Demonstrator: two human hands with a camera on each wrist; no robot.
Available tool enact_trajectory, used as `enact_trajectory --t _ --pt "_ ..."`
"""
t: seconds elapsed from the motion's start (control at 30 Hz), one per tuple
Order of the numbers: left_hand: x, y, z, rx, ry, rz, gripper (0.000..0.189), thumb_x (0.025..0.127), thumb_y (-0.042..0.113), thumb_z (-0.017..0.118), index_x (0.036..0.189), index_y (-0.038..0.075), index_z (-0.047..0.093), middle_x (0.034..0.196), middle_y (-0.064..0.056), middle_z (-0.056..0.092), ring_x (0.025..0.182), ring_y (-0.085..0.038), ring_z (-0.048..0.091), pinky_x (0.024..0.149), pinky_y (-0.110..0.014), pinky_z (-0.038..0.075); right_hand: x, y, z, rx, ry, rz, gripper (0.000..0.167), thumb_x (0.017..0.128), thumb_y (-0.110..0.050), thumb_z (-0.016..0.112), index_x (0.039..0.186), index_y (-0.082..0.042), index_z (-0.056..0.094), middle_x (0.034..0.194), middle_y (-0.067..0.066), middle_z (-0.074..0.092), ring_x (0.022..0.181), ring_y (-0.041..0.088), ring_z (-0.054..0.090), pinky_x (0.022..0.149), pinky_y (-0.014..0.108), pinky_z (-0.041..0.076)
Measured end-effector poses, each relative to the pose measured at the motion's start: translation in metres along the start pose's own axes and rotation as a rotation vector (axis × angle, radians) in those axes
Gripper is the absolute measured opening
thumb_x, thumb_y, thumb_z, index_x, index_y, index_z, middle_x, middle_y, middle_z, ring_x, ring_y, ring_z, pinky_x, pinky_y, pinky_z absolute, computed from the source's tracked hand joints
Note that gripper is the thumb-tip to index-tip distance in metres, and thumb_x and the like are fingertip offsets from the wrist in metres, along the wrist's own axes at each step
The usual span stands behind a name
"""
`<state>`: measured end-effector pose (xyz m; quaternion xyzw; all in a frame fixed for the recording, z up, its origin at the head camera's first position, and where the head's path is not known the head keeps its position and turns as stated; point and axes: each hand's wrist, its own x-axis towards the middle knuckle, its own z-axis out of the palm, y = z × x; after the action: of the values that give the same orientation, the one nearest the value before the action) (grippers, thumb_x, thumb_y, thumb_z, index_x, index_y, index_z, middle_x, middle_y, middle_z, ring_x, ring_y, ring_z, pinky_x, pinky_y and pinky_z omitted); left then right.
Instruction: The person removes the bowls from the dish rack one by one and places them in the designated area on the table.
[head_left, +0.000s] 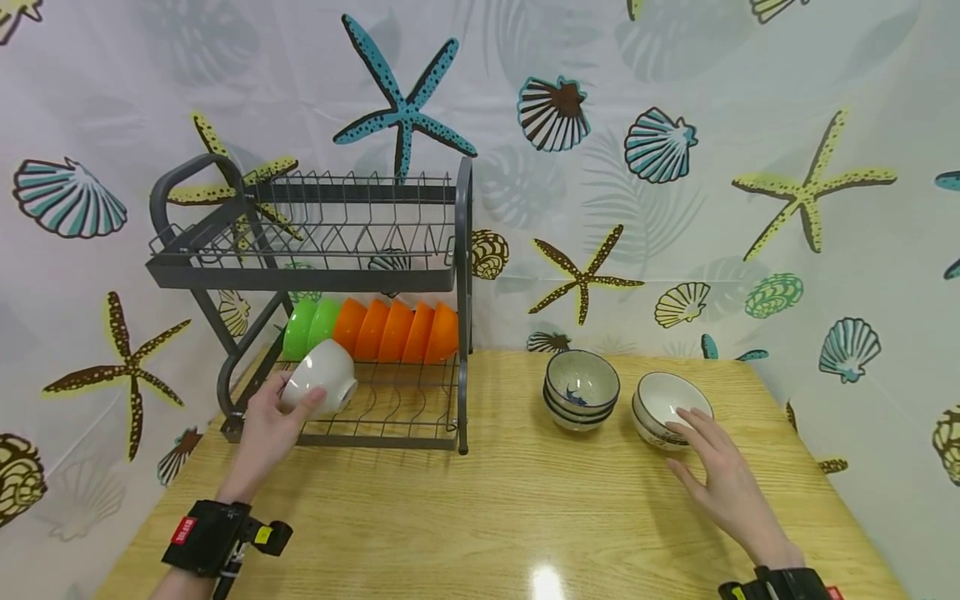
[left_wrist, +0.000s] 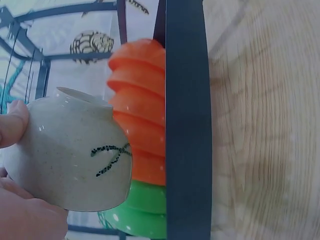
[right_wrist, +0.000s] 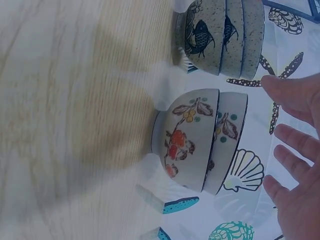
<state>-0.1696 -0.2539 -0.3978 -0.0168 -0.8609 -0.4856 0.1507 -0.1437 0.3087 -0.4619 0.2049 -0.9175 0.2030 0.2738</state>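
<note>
My left hand [head_left: 272, 425] grips a white bowl [head_left: 318, 377] between thumb and fingers, tilted on its side over the front of the rack's lower tier. In the left wrist view, a dark branching mark shows on the bowl's speckled outside. My right hand [head_left: 716, 479], fingers spread, is at the near right side of two nested white bowls [head_left: 671, 398]. The right wrist view shows red and brown floral painting on those bowls, with the fingertips [right_wrist: 274, 187] just above their rim. Beside them stands a stack of speckled bowls [head_left: 581, 382] with dark blue fish.
A dark two-tier dish rack [head_left: 307, 279] stands on the wooden table [head_left: 480, 508] at the left. Its lower tier holds a row of orange bowls [head_left: 397, 333] and green bowls [head_left: 302, 329] on edge, while wire slots line the top. A shell-and-starfish curtain [head_left: 585, 208] hangs behind.
</note>
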Motion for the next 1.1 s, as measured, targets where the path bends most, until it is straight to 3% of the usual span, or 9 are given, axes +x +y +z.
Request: enact_trajectory --t 0.2,0.33,0.5,0.67,0.9,1.1 --pt "-0.008 0.01 0.011 0.015 -0.005 0.07 0.029 0.097 0.015 0.068 0.115 -0.004 0.058 0.117 -0.022 0.064 0.092 -0.003 0.05 0.073 -0.019 0.046 0.004 -0.01 -0.001 0.011 0.001 -0.006 0.06 0.071 0.004 0.084 0.127 -0.004 0.062 0.14 0.023 0.055 0.129 0.048 0.046 0.098 0.065 0.043" --pt "-0.014 0.016 0.017 0.032 -0.019 0.11 0.026 0.095 0.015 0.07 0.113 -0.001 0.059 0.111 -0.017 0.065 0.09 -0.006 0.049 0.074 -0.021 0.043 0.007 -0.015 -0.001 0.013 0.013 -0.018 0.062 0.072 0.004 0.084 0.129 -0.005 0.062 0.142 0.022 0.055 0.131 0.045 0.046 0.105 0.059 0.042" --pt "-0.021 0.024 0.024 0.058 -0.02 0.192 0.025 0.091 0.01 0.074 0.11 -0.001 0.061 0.104 -0.015 0.068 0.087 -0.008 0.051 0.074 -0.022 0.043 0.009 -0.021 -0.002 0.017 0.035 -0.041 0.064 0.072 0.003 0.084 0.131 -0.007 0.061 0.143 0.02 0.054 0.131 0.044 0.046 0.124 0.029 0.03" --pt "-0.026 0.031 0.031 0.1 -0.029 0.291 0.026 0.087 0.007 0.077 0.108 0.001 0.063 0.102 -0.015 0.071 0.085 -0.011 0.055 0.069 -0.021 0.046 0.013 -0.028 -0.001 0.05 0.062 -0.086 0.064 0.07 0.004 0.083 0.13 -0.003 0.062 0.142 0.023 0.055 0.128 0.045 0.047 0.122 0.009 0.012" --pt "-0.034 0.039 0.042 0.119 -0.068 0.445 0.029 0.082 0.003 0.079 0.106 0.002 0.063 0.104 -0.017 0.074 0.085 -0.022 0.065 0.061 -0.021 0.051 0.018 -0.042 -0.001 0.09 0.062 -0.134 0.067 0.069 0.006 0.083 0.133 -0.002 0.061 0.142 0.022 0.056 0.133 0.041 0.047 0.122 0.009 0.016" --pt "-0.039 0.044 0.052 0.124 -0.084 0.564 0.032 0.078 0.0 0.08 0.106 0.004 0.064 0.105 -0.016 0.074 0.089 -0.026 0.071 0.067 -0.028 0.059 0.018 -0.049 0.001 0.107 0.044 -0.145 0.068 0.071 0.006 0.082 0.135 -0.004 0.06 0.145 0.019 0.054 0.141 0.032 0.044 0.123 0.01 0.018"
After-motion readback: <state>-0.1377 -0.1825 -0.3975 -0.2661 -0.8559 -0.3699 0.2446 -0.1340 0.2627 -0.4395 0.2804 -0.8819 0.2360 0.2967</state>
